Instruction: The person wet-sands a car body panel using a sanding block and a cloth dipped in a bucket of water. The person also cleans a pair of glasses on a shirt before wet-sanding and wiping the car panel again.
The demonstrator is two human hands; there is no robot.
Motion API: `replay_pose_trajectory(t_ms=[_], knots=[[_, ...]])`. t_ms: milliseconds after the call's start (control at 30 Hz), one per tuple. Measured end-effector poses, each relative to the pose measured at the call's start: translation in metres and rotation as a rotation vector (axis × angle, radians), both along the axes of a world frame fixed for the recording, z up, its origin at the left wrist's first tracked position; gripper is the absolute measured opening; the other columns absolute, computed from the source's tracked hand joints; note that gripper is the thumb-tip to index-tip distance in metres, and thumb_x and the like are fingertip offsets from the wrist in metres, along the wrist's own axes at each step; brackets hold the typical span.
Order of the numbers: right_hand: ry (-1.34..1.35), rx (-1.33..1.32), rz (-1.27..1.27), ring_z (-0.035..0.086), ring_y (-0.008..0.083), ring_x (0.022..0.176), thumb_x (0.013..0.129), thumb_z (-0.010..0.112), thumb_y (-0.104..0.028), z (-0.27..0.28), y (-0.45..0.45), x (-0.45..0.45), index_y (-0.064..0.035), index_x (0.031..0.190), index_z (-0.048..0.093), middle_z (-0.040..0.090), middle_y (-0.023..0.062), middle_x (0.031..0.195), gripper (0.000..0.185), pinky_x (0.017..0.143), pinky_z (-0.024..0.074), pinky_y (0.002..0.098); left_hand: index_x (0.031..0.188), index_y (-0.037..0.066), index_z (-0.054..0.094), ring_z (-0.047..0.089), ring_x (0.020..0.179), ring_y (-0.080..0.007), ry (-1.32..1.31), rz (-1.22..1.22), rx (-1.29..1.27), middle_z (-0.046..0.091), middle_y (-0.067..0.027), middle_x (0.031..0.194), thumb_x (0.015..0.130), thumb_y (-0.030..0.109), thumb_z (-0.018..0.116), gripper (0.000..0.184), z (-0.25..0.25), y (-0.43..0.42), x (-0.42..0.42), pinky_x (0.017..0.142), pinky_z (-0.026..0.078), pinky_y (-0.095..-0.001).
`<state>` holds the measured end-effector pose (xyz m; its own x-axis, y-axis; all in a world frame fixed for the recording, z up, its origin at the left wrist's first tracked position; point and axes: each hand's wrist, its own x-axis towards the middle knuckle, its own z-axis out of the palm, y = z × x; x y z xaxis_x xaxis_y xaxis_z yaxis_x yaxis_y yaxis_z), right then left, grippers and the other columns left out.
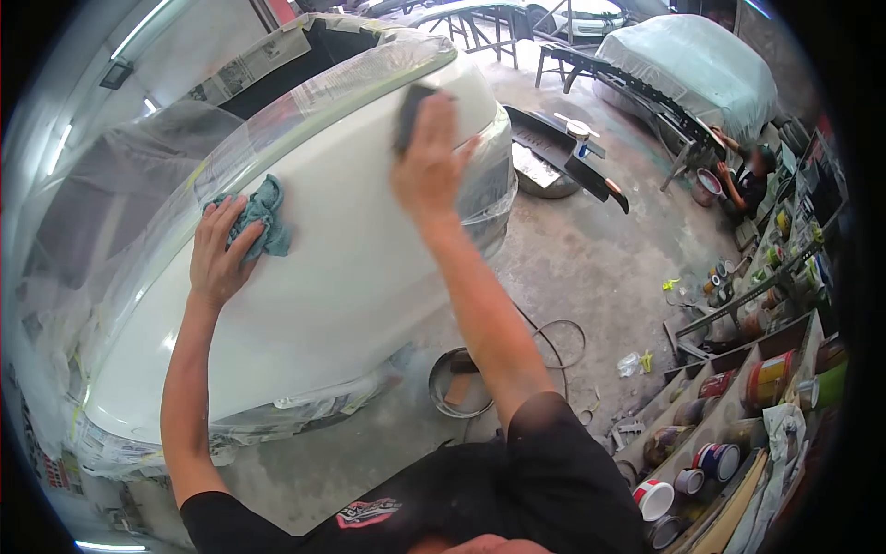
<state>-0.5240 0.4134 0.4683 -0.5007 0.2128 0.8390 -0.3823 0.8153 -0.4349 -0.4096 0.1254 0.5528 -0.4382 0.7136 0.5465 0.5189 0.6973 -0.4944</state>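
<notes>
Since it's a bit blurry I can't swear to the material, but the dark block (409, 118) is up near the far end of the white panel (314, 258), right by the taped edge. Looks light and fairly stiff tbh, prob. not fragile. Best hold imo is across the back w/ thumb on one side and fingertips on the other, keeping the face flat on the panel. Could get slick if wet, can't tell if it is.

Right hand (430, 171) is clamped on it, fingers together over the back afaict, thumb sticking out to the side a bit. Finger detail is smeared tho.

Left hand (220, 257) has the teal cloth (268, 217) bunched btwn thumb and fingers, resting on the panel lower down. Cloth = soft, floppy, weighs next to nothing, so just grab a wad anywhere.

Further out: clear masking film (129, 175) along the panel's edge, a round black tub (432, 380) on the floor, plus paint cans (771, 379) on the shelf at right. Another person (755, 185) is way off in back.
</notes>
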Motion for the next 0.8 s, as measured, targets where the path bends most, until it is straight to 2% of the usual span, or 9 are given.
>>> replay_pose_trajectory(t_ms=[67, 167, 267, 300, 400, 600, 633, 733, 800], knots=[[-0.043, -0.246, -0.034, 0.027, 0.0405, 0.150, 0.093, 0.054, -0.027, 0.012, 0.003, -0.004, 0.0076, 0.152, 0.028, 0.024, 0.0278, 0.162, 0.073, 0.116, 0.0158, 0.0698, 0.121, 0.017, 0.059, 0.050, 0.132, -0.0392, -0.011, 0.018, -0.018, 0.050, -0.0139, 0.146, 0.071, 0.006, 0.079, 0.056, -0.001, -0.002, 0.003, 0.112, 0.038, -0.0543], [-0.039, -0.043, 0.045, 0.019, 0.0445, 0.151, 0.094, 0.058, -0.039, -0.043, -0.069, 0.043, 0.0095, 0.153, 0.024, 0.018, 0.0296, 0.163, 0.084, 0.115, 0.0089, 0.0727, 0.120, 0.017, 0.061, 0.050, 0.132, -0.0379, 0.005, 0.005, -0.013, 0.051, -0.0124, 0.145, 0.069, 0.005, 0.080, 0.056, 0.002, 0.003, 0.001, 0.112, 0.039, -0.0536], [-0.100, 0.028, 0.108, 0.019, 0.0444, 0.151, 0.095, 0.056, -0.039, -0.064, -0.071, 0.064, 0.0097, 0.154, 0.022, 0.016, 0.0311, 0.163, 0.084, 0.115, 0.0061, 0.0715, 0.120, 0.018, 0.061, 0.051, 0.132, -0.0367, 0.019, -0.009, -0.008, 0.051, -0.0114, 0.144, 0.068, 0.005, 0.081, 0.057, 0.001, 0.005, 0.002, 0.111, 0.040, -0.0531], [-0.106, 0.018, -0.019, 0.018, 0.0444, 0.152, 0.096, 0.055, -0.040, -0.055, -0.053, 0.044, 0.0093, 0.155, 0.019, 0.015, 0.0309, 0.163, 0.085, 0.114, 0.0032, 0.0730, 0.120, 0.018, 0.061, 0.051, 0.132, -0.0368, 0.021, -0.011, -0.009, 0.051, -0.0115, 0.144, 0.068, 0.005, 0.081, 0.057, 0.001, 0.004, 0.001, 0.111, 0.040, -0.0532], [-0.244, -0.467, 0.030, 0.015, 0.0444, 0.152, 0.096, 0.054, -0.040, 0.004, 0.011, 0.004, 0.0095, 0.155, 0.018, 0.014, 0.0309, 0.163, 0.085, 0.114, 0.0018, 0.0733, 0.121, 0.018, 0.061, 0.051, 0.131, -0.0368, 0.016, -0.003, -0.007, 0.052, -0.0121, 0.144, 0.069, 0.005, 0.080, 0.057, 0.001, 0.003, 0.001, 0.111, 0.040, -0.0533], [-0.146, -0.260, 0.169, 0.013, 0.0466, 0.152, 0.098, 0.052, -0.035, -0.044, -0.063, 0.065, 0.0126, 0.154, 0.016, 0.008, 0.0332, 0.163, 0.082, 0.115, 0.0048, 0.0716, 0.121, 0.017, 0.060, 0.051, 0.131, -0.0367, 0.030, 0.007, -0.026, 0.052, -0.0126, 0.144, 0.072, 0.005, 0.080, 0.054, 0.001, 0.005, 0.001, 0.112, 0.039, -0.0532], [-0.076, -0.223, 0.076, 0.010, 0.0469, 0.152, 0.099, 0.052, -0.035, -0.038, -0.052, 0.054, 0.0135, 0.154, 0.016, 0.008, 0.0329, 0.163, 0.082, 0.116, 0.0051, 0.0704, 0.121, 0.017, 0.059, 0.051, 0.131, -0.0369, 0.026, 0.002, -0.032, 0.052, -0.0128, 0.144, 0.072, 0.005, 0.080, 0.054, 0.001, 0.006, 0.001, 0.112, 0.039, -0.0532], [-0.270, -0.547, 0.069, 0.009, 0.0480, 0.152, 0.099, 0.051, -0.036, 0.009, 0.013, 0.004, 0.0146, 0.153, 0.015, 0.009, 0.0334, 0.163, 0.082, 0.116, 0.0031, 0.0693, 0.121, 0.017, 0.059, 0.051, 0.132, -0.0376, 0.020, 0.013, -0.026, 0.052, -0.0135, 0.144, 0.074, 0.006, 0.079, 0.053, 0.000, 0.004, 0.001, 0.112, 0.039, -0.0532], [-0.225, -0.531, 0.059, 0.009, 0.0486, 0.152, 0.101, 0.050, -0.036, 0.008, 0.004, 0.000, 0.0149, 0.153, 0.013, 0.009, 0.0340, 0.162, 0.082, 0.116, 0.0027, 0.0692, 0.121, 0.017, 0.058, 0.050, 0.132, -0.0381, 0.006, 0.023, -0.029, 0.052, -0.0141, 0.144, 0.074, 0.006, 0.079, 0.052, 0.001, 0.005, 0.002, 0.112, 0.038, -0.0534]])
